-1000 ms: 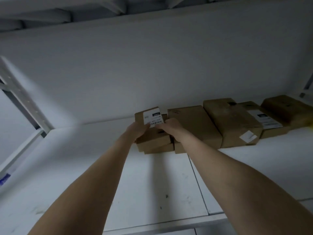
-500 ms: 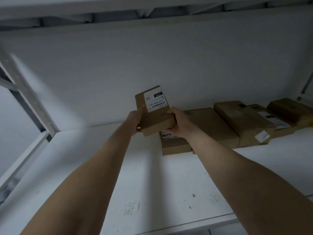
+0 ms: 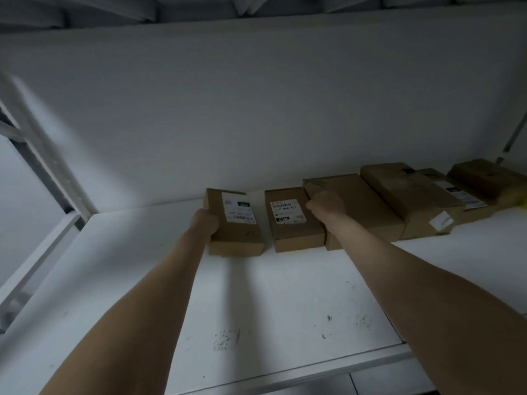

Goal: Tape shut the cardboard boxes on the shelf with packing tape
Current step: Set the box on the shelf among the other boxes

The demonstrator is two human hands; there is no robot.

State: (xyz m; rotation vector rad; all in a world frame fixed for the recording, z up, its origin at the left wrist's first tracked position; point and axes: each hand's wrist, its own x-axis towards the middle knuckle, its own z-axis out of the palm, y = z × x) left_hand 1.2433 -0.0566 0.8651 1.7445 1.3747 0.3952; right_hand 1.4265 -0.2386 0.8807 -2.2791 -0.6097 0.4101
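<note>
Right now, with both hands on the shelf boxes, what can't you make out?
Head view only:
- Left hand: fingertips hidden by the leftmost box.
- Right hand: grip unclear, fingers blurred against the flat box.
- Label print: too small, dim.
- Yellow thing: cut by right edge.

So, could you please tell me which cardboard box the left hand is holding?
The leftmost box, set slightly apart from the others; the left hand grips its left side.

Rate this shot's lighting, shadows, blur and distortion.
Head view: dim, bluish light, brightest on the shelf at left; soft arm shadows streak it; wide-angle distortion slants the left upright; the label on the leftmost box is too soft to read.
</note>
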